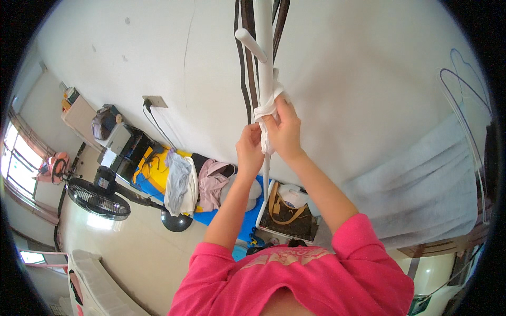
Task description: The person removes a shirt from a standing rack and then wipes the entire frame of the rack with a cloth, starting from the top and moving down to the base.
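Observation:
A white cloth or tissue (268,112) is wrapped around the upright white pole (265,79) of a rack. My right hand (285,128) pinches the cloth on the right side of the pole. On the left side my left hand (251,147) has its fingertips at the cloth's lower left edge, by the pole; whether they grip the cloth cannot be told. A white peg (250,43) sticks out from the pole above both hands. Dark straps (243,71) hang close along the pole.
A brown bag with tan handles (286,213) and a white cap (292,195) rest at the rack's base. Clothes (180,181) and a printer (132,150) lie left, beyond a black fan (99,199). A grey-blue cloth (427,189) and wire hangers (462,102) are at right.

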A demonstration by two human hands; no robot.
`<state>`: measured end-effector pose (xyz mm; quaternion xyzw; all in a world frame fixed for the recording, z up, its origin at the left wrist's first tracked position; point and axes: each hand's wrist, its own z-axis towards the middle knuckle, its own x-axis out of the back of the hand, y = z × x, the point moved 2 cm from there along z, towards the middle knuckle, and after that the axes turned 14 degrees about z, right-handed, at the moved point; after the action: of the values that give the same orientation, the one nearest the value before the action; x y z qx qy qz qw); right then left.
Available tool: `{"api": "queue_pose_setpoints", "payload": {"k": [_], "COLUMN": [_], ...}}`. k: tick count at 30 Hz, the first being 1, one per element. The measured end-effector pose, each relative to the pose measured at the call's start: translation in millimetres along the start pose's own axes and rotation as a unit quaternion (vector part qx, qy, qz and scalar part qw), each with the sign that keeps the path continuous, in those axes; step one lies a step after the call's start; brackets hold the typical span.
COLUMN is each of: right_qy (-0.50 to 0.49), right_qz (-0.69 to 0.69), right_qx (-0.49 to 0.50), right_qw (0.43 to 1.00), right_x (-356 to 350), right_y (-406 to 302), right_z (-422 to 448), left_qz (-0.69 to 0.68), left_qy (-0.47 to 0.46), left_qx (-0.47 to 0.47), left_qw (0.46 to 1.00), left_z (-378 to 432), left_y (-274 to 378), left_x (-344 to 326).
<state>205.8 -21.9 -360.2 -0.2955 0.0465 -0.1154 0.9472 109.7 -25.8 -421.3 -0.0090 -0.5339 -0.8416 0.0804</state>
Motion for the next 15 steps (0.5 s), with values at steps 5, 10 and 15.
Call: {"api": "queue_pose_setpoints", "payload": {"k": [5,10,15], "right_qy": [-0.057,0.031,-0.021], "right_qz": [-0.110,0.070,0.090], "right_qx": [0.005,-0.139,-0.078], "right_qw": [0.992,0.987,0.993], "right_x": [29,65,41], "right_y": [28,32,26], "right_z": [-55,-62,-41], "left_qz": [-0.039,0.001,-0.006], "left_qy": [-0.051,-0.003,-0.014], "left_qx": [0.003,0.025,0.142], "left_qw": [0.998,1.000,0.990], "left_z": [2,-12,-29], "left_y": [0,-19,-33], "left_x": [-2,10,2]}}
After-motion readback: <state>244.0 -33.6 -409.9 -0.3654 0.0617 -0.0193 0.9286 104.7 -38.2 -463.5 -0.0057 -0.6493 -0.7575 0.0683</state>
